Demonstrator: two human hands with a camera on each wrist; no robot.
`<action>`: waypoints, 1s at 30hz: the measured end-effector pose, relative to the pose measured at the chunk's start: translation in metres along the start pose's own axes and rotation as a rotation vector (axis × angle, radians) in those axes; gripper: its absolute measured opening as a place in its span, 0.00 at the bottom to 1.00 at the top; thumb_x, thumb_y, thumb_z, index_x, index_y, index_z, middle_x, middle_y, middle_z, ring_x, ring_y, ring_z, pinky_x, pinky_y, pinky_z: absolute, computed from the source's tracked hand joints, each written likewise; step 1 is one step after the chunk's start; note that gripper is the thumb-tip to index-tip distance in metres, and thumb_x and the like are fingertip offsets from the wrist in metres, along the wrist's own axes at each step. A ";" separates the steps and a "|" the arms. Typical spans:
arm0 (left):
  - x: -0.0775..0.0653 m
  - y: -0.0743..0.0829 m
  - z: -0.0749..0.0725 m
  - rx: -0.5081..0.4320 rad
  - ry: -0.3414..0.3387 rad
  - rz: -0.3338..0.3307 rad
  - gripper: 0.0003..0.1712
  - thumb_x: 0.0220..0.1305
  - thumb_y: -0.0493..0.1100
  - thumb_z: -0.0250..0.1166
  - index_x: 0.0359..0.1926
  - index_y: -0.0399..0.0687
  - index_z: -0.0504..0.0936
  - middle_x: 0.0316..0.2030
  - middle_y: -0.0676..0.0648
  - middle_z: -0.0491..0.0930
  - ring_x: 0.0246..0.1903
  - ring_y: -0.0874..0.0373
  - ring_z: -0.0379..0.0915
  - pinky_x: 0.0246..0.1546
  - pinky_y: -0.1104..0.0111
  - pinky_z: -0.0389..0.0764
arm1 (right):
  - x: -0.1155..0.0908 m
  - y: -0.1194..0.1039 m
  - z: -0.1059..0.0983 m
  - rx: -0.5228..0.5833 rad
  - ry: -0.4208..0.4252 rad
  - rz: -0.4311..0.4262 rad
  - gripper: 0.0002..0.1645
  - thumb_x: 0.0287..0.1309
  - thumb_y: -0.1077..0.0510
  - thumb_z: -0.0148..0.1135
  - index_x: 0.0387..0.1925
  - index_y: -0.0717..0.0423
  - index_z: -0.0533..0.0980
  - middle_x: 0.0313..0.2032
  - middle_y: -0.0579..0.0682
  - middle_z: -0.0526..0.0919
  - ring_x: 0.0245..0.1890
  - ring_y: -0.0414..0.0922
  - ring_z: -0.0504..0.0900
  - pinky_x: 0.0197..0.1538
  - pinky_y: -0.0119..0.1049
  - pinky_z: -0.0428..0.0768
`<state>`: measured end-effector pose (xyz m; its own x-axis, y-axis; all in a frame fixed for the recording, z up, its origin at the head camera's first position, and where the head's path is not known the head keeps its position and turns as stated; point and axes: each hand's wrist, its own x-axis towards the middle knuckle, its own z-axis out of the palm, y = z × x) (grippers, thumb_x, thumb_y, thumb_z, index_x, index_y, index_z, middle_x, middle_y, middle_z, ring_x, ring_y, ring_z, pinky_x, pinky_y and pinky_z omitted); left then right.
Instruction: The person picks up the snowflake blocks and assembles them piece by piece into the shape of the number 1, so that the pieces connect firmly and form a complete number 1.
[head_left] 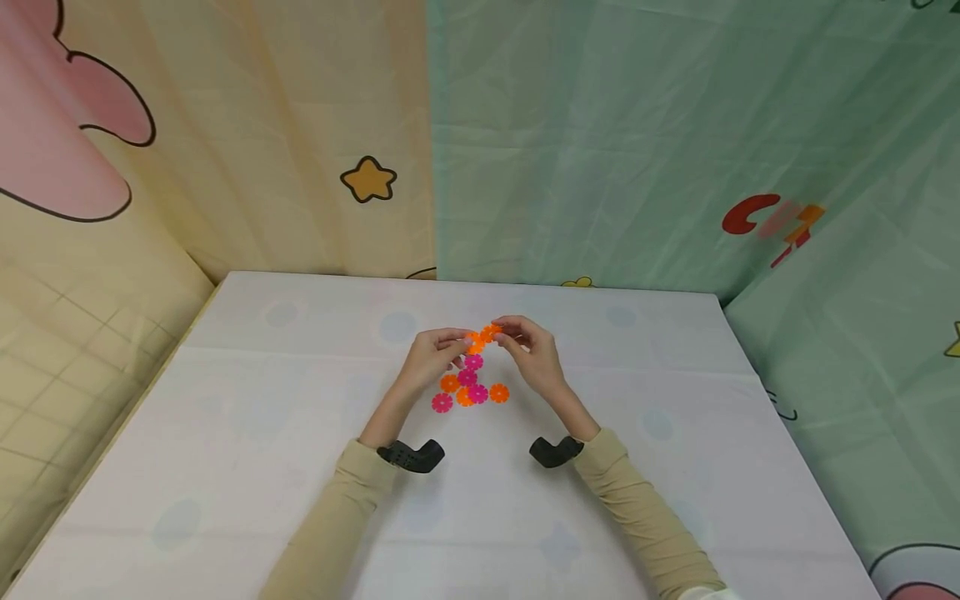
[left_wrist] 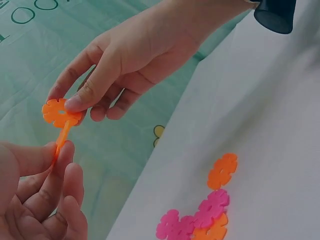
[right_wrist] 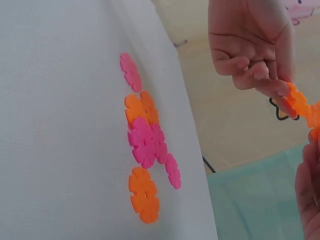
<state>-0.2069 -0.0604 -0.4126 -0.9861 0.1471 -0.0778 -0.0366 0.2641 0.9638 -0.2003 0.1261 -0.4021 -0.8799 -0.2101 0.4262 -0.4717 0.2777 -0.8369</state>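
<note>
Joining of two discs by hand. The left hand (head_left: 433,354) pinches the left disc (left_wrist: 62,140), orange, between thumb and fingertips; the right hand (head_left: 534,353) pinches the right disc (left_wrist: 54,114), also orange, its remaining fingers loosely bent. Both discs are raised above the table (head_left: 225,433), touching at their edges; whether their notches interlock cannot be told. Pink discs (head_left: 467,377) and other orange discs (head_left: 499,392) lie below, some overlapping. The step in hand appears to be fitting; the next move would call for aligned notches and a firm push.
</note>
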 end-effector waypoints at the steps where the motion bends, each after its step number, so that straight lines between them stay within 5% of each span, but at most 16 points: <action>1: 0.000 0.000 0.000 -0.002 -0.003 0.001 0.18 0.69 0.43 0.58 0.54 0.37 0.80 0.42 0.31 0.82 0.35 0.37 0.77 0.41 0.55 0.82 | 0.000 0.001 0.000 0.006 0.001 -0.011 0.13 0.61 0.68 0.59 0.46 0.70 0.76 0.41 0.64 0.82 0.36 0.49 0.81 0.44 0.22 0.78; 5: 0.001 -0.001 0.001 -0.029 -0.009 -0.013 0.18 0.68 0.43 0.58 0.54 0.36 0.80 0.41 0.29 0.81 0.36 0.35 0.76 0.40 0.61 0.82 | 0.000 0.007 0.001 0.032 -0.006 -0.047 0.10 0.60 0.70 0.59 0.43 0.71 0.76 0.39 0.65 0.82 0.34 0.49 0.81 0.45 0.22 0.78; 12: 0.005 -0.002 0.003 -0.100 0.012 -0.087 0.18 0.67 0.41 0.60 0.53 0.34 0.79 0.32 0.43 0.85 0.28 0.57 0.81 0.35 0.76 0.81 | 0.000 0.012 0.002 0.095 -0.013 -0.097 0.07 0.57 0.76 0.57 0.39 0.74 0.75 0.36 0.68 0.81 0.32 0.49 0.82 0.44 0.22 0.79; 20: 0.006 -0.002 0.005 -0.140 0.025 -0.125 0.17 0.67 0.39 0.60 0.53 0.33 0.79 0.31 0.44 0.85 0.28 0.56 0.81 0.32 0.78 0.80 | 0.001 0.013 0.005 0.143 -0.022 -0.097 0.05 0.57 0.79 0.54 0.37 0.76 0.73 0.35 0.71 0.80 0.31 0.60 0.79 0.42 0.22 0.79; 30: 0.007 -0.008 0.009 -0.157 0.013 -0.149 0.16 0.67 0.37 0.59 0.52 0.33 0.80 0.31 0.45 0.83 0.29 0.52 0.77 0.32 0.77 0.79 | -0.001 0.028 0.010 0.208 -0.022 -0.069 0.05 0.58 0.78 0.54 0.37 0.77 0.73 0.33 0.72 0.78 0.28 0.46 0.79 0.41 0.23 0.80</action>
<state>-0.2119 -0.0527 -0.4230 -0.9698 0.1046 -0.2203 -0.2062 0.1303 0.9698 -0.2119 0.1249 -0.4297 -0.8435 -0.2426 0.4792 -0.5066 0.0629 -0.8599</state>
